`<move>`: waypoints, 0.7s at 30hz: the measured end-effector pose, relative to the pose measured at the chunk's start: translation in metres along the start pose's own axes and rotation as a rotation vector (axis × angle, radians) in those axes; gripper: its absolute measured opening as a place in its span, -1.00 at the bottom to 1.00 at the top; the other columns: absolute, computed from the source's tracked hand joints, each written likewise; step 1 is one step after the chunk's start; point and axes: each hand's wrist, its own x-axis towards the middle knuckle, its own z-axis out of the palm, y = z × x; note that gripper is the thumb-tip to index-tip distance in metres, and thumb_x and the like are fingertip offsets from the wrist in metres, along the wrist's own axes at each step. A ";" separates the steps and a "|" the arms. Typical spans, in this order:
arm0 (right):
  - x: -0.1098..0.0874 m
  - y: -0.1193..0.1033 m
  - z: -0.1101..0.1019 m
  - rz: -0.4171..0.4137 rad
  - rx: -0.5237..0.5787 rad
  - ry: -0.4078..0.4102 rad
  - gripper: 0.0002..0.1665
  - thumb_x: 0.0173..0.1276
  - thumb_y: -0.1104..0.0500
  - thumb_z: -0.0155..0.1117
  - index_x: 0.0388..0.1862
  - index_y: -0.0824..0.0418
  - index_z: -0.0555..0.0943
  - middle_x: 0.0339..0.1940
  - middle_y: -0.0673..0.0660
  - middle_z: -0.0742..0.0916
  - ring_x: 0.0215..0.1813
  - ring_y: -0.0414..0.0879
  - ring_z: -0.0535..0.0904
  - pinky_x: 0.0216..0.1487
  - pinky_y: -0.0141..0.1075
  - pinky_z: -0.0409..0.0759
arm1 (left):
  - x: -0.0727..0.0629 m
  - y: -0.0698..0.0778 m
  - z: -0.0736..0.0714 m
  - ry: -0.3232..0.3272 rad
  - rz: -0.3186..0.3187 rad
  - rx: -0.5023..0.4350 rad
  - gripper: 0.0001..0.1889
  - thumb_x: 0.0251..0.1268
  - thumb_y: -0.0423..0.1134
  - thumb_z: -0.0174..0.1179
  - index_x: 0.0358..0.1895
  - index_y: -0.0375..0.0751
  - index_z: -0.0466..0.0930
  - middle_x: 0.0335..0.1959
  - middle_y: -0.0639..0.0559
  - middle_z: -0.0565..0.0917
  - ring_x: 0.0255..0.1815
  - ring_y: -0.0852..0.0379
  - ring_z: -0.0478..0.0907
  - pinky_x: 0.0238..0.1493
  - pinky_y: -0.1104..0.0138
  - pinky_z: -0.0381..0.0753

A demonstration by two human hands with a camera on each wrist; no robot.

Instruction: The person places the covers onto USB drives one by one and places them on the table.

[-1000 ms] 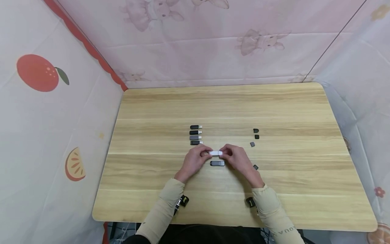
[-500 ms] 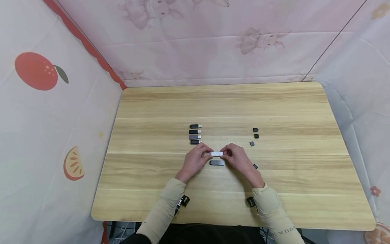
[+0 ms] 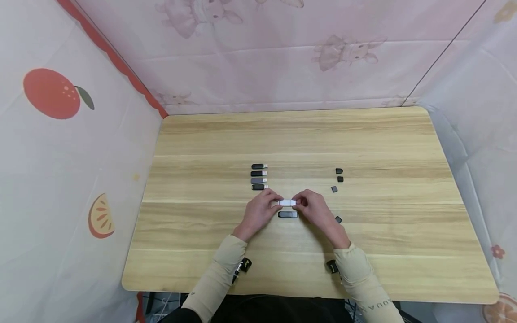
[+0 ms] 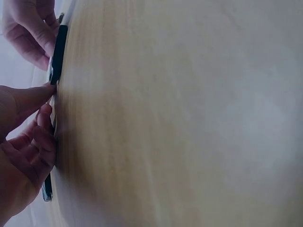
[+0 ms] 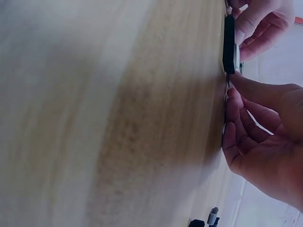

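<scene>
A white USB stick [image 3: 287, 203] lies level between both hands at the table's middle. My left hand [image 3: 260, 211] pinches its left end. At its right end, the thumb and fingers of my right hand [image 3: 315, 210] pinch it too. Just nearer my body, a grey and black USB stick [image 3: 287, 215] rests on the table, touched by neither hand. Both wrist views show that stick's dark edge [image 4: 58, 54] side-on, and the hands' fingers hide most of the white one. Low on the table, my right hand [image 5: 270, 127] shows large in the right wrist view.
Beyond my left hand, several USB sticks [image 3: 258, 173] with bare plugs lie in a column. To the right are small dark caps: a rounded one [image 3: 339, 171], a square one [image 3: 340, 179], a grey one [image 3: 334, 189], and another cap [image 3: 338, 219] by my right wrist.
Both hands keep their pinch on the white USB stick, with barely any movement. The whole head view shifts slightly; the other sticks and caps stay in place.
</scene>
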 end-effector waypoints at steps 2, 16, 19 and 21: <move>0.000 -0.001 0.000 0.003 0.000 -0.001 -0.79 0.34 0.33 0.51 -0.06 0.28 0.77 -0.28 0.13 0.75 -0.27 -0.12 0.57 -0.25 -0.39 0.52 | 0.000 0.000 0.000 0.001 0.004 0.009 -0.73 0.36 -0.17 0.45 0.08 -0.04 0.79 -0.06 0.11 0.68 -0.32 0.27 0.46 -0.33 0.45 0.43; -0.002 -0.002 -0.001 0.019 0.008 -0.021 -0.60 0.34 0.30 0.50 0.14 0.34 0.70 -0.20 0.16 0.77 -0.20 -0.10 0.62 -0.15 -0.33 0.61 | -0.002 -0.003 -0.003 0.000 -0.031 -0.083 -0.70 0.39 -0.23 0.42 0.14 -0.07 0.76 -0.08 0.09 0.69 -0.37 0.33 0.48 -0.40 0.49 0.46; -0.002 -0.002 -0.001 0.022 0.014 -0.017 -0.58 0.36 0.29 0.49 0.18 0.35 0.68 -0.19 0.16 0.76 -0.19 -0.10 0.62 -0.15 -0.35 0.60 | -0.002 -0.004 -0.007 0.014 -0.025 -0.094 -0.72 0.41 -0.24 0.40 0.13 -0.09 0.75 -0.09 0.07 0.69 -0.35 0.30 0.50 -0.38 0.47 0.49; -0.002 -0.002 -0.001 0.027 0.024 -0.013 -0.58 0.39 0.28 0.48 0.19 0.33 0.68 -0.19 0.15 0.76 -0.19 -0.10 0.62 -0.16 -0.35 0.60 | -0.003 -0.007 -0.009 0.031 -0.019 -0.088 -0.73 0.42 -0.24 0.39 0.13 -0.08 0.76 -0.10 0.08 0.70 -0.34 0.29 0.51 -0.36 0.46 0.50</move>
